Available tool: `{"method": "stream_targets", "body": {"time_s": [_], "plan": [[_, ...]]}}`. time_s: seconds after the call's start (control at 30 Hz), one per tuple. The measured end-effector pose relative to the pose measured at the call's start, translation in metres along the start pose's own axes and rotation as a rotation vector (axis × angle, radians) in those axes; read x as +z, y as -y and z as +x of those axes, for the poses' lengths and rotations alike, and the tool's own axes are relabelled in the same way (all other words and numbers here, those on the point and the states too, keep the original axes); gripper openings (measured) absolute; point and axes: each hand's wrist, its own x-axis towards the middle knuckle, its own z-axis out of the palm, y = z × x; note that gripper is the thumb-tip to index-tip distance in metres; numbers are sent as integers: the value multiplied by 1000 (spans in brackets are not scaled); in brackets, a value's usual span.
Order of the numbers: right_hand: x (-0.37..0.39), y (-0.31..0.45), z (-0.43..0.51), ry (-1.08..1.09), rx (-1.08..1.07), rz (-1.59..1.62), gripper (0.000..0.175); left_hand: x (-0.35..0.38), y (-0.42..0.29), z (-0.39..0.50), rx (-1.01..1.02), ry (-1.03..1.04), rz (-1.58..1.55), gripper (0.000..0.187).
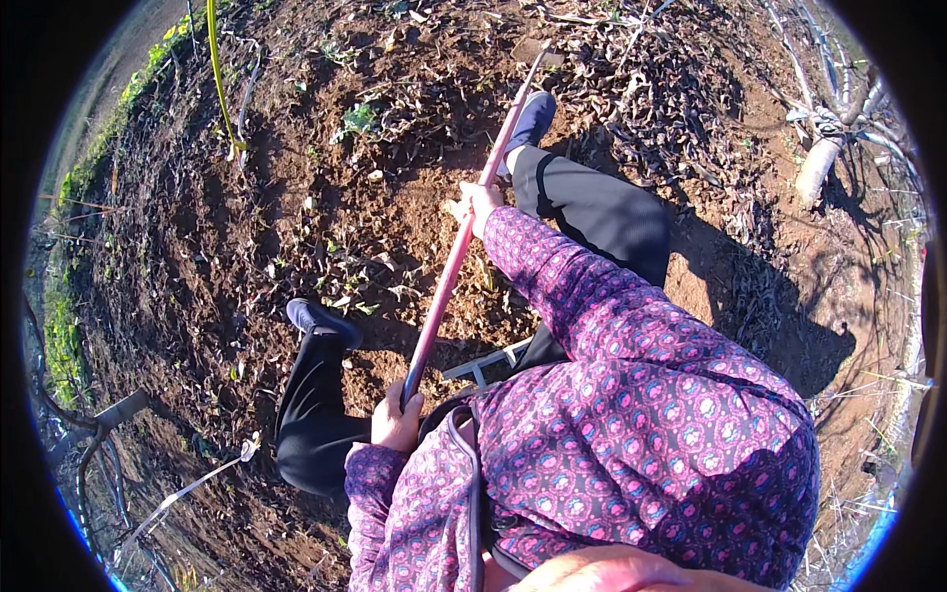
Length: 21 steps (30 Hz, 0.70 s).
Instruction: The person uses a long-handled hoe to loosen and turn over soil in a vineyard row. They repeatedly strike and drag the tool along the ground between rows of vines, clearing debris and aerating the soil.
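A long reddish pole (453,274), perhaps a tool handle, runs slantwise across the front of my body. My left hand (396,420) is closed around its near, darker end, close to my lap. Farther up, my right hand (479,206) grips the pole at about its middle. The pole's far end narrows past my right shoe (536,118), where a flat, dirt-coloured piece (538,53) lies at its tip; whether the two are joined I cannot tell. Beneath the pole is brown soil (414,211) with dry leaves and clods.
My left shoe (322,320) rests on the soil. A metal frame (488,361) shows between my legs. Dry leaves (651,89) are heaped beyond my right foot. A pale tree trunk (817,169) stands at right, a cut branch (122,409) at left, and a yellow-green strip (218,78) at upper left.
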Motion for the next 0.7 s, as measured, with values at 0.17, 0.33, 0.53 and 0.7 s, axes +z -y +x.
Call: {"method": "stream_targets", "body": {"time_s": [0.17,0.33,0.53,0.7], "plan": [[13,-34,-24,-47,120,-35,25,-25,17,-37,32,-83,84,38],[22,-56,-61,25,133,-6,21,-44,25,-72,12,-145,104,41],[40,-103,-109,64,282,-62,20,-68,47,-132,-159,-232,-17,34],[47,-151,-158,151,453,12,20,-106,54,-186,-289,-238,-164,24]]}}
